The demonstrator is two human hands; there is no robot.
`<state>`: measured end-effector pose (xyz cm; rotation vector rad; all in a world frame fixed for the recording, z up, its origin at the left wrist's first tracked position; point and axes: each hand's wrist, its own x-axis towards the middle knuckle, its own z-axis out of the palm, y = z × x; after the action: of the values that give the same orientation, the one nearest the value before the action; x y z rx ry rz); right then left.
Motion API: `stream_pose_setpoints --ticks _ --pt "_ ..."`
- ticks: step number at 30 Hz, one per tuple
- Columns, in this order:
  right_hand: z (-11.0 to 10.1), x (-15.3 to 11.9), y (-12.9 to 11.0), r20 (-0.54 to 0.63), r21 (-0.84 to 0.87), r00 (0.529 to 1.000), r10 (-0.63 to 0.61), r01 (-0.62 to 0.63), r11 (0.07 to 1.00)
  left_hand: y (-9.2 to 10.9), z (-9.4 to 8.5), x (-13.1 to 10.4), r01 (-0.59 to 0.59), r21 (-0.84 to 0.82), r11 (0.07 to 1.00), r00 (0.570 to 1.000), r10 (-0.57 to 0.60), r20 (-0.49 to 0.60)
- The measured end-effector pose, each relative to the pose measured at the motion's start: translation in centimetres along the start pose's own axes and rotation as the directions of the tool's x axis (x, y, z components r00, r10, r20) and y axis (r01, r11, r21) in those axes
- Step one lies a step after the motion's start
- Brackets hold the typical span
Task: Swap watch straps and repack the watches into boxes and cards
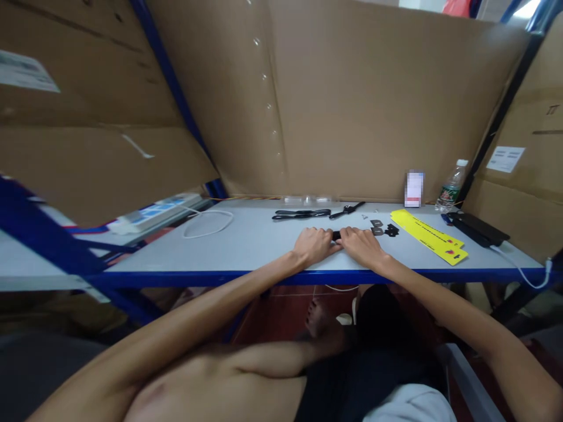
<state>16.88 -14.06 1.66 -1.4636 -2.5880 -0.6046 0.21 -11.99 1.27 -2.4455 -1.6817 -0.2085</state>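
Near the front edge of the table, my left hand (314, 245) and my right hand (361, 246) are side by side, both closed around a small black piece (336, 235). Only a short dark part of it shows between the fingers, so its kind is hidden. Just beyond my right hand lie several small dark flat pieces (390, 230). Farther back rest long black straps (301, 214) and a shorter black strap with a buckle-like part (347, 210).
Yellow printed cards (426, 235) lie to the right, by a black flat case (477, 228) with a white cable. A bottle (449, 187) and a phone (413, 189) stand at the back. Leftward are a white cable (209, 225) and a power strip (153, 212). Cardboard walls (373, 105) enclose the table (246, 246).
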Motion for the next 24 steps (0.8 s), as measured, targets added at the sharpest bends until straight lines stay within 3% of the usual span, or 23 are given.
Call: stream_pose_setpoints --ticks 5,9,12,17,20,24 --pt "0.7 0.3 -1.3 0.028 0.083 0.989 0.147 -0.149 0.985 0.1 -0.1 0.0 0.006 0.018 1.0 1.0 -0.006 -0.005" --pt "0.7 0.4 -1.4 -0.009 0.149 0.98 0.198 -0.194 0.97 -0.1 0.0 -0.1 0.004 0.028 1.0 1.0 -0.004 -0.018" --pt "0.3 -0.4 0.5 -0.105 0.235 0.97 0.221 -0.192 0.953 -0.1 0.0 -0.1 -0.01 0.035 0.999 0.999 0.011 -0.038" --pt "0.4 -2.6 4.8 -0.301 0.314 0.892 0.338 -0.242 0.918 -0.2 0.1 -0.2 -0.048 0.06 0.997 0.996 0.052 -0.067" --pt "0.9 -3.5 5.8 -0.324 0.277 0.914 0.244 -0.155 0.948 -0.2 0.1 -0.2 -0.074 0.078 0.994 0.994 0.079 -0.071" --pt "1.7 -3.5 5.5 -0.259 0.229 0.964 0.057 0.003 0.974 -0.3 0.3 -0.3 -0.071 0.084 0.994 0.994 0.077 -0.072"
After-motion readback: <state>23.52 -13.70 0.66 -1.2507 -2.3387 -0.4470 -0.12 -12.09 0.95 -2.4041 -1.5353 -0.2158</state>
